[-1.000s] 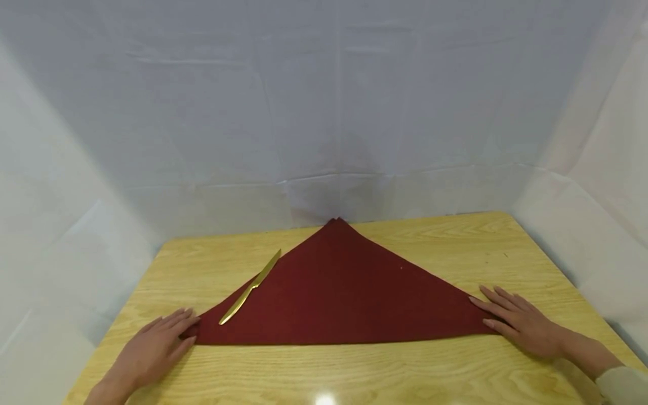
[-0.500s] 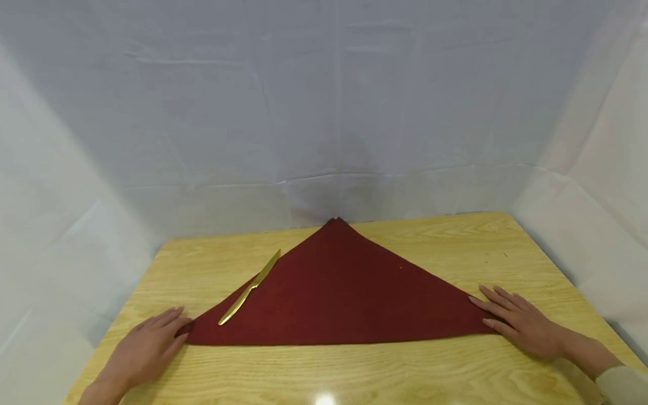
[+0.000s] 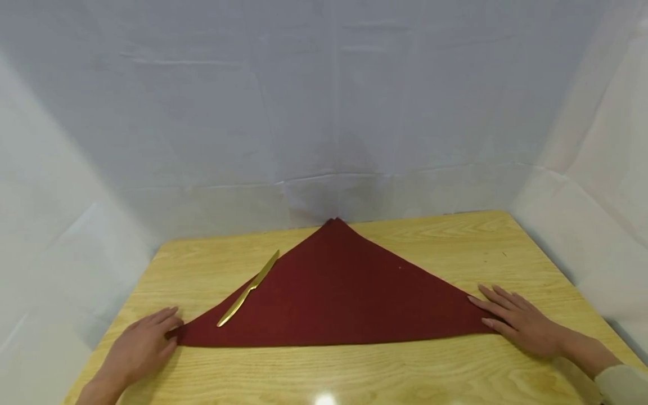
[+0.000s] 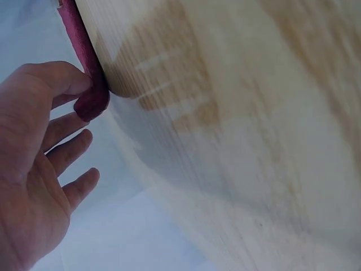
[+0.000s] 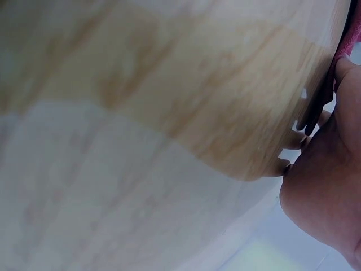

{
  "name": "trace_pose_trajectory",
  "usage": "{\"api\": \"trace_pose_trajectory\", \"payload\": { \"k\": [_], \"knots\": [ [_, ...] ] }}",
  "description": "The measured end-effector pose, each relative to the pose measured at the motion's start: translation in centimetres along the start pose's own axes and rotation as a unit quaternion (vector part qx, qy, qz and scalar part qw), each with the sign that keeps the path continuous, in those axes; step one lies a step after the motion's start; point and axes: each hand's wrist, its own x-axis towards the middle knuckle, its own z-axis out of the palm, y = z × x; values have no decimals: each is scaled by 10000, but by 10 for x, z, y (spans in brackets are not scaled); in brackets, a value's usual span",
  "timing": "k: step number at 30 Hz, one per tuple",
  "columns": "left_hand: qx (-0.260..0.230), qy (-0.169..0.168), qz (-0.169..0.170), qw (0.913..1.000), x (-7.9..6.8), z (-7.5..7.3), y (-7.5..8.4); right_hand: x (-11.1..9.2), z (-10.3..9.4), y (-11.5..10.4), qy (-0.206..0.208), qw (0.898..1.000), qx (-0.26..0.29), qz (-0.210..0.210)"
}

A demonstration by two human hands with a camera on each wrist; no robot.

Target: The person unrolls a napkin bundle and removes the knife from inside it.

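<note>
A dark red cloth napkin (image 3: 349,298), folded into a triangle, lies on the wooden table with its peak toward the back wall. My left hand (image 3: 139,349) pinches its left corner; the left wrist view shows the thumb and index finger around the rolled-looking cloth edge (image 4: 93,103), other fingers spread. On the right corner rests my right hand (image 3: 529,329), fingers extended over the cloth. That corner is partly hidden under the fingers. A gold table knife (image 3: 249,289) lies aslant across the napkin's left sloping edge, its blade tip beyond the cloth.
The light wood table (image 3: 324,374) has a back edge near a grey-white sheet (image 3: 304,112) hung as a wall. White sheets (image 3: 55,225) also stand at both sides. A pale sleeve (image 3: 620,385) covers the right forearm.
My left hand has moved left, drawing the napkin's left corner outward with it. The knife has shifted very slightly left. My right hand keeps its place on the right corner.
</note>
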Motion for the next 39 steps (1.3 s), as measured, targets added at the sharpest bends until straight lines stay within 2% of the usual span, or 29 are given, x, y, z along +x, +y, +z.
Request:
{"api": "trace_pose_trajectory", "payload": {
  "k": [9, 14, 22, 28, 33, 39],
  "knots": [
    [57, 170, 96, 9998, -3, 3, -4, -1, 0, 0, 2, 10000, -36, -3],
    [152, 216, -26, 9996, -4, 2, -4, 1, -1, -1, -31, 10000, -33, 22],
    [113, 108, -269, 9995, -7, 1, -2, 1, -1, -1, -27, 10000, -51, -57],
    [242, 188, -327, 9990, -11, 2, -4, 1, -1, 0, -39, 10000, 5, -35],
    [349, 244, -267, 9987, -14, 5, -6, 1, 1, 3, -27, 9997, -150, -191],
    [387, -35, -280, 9988, -17, 5, -6, 1, 2, 5, -11, 9994, -218, -251]
  ]
}}
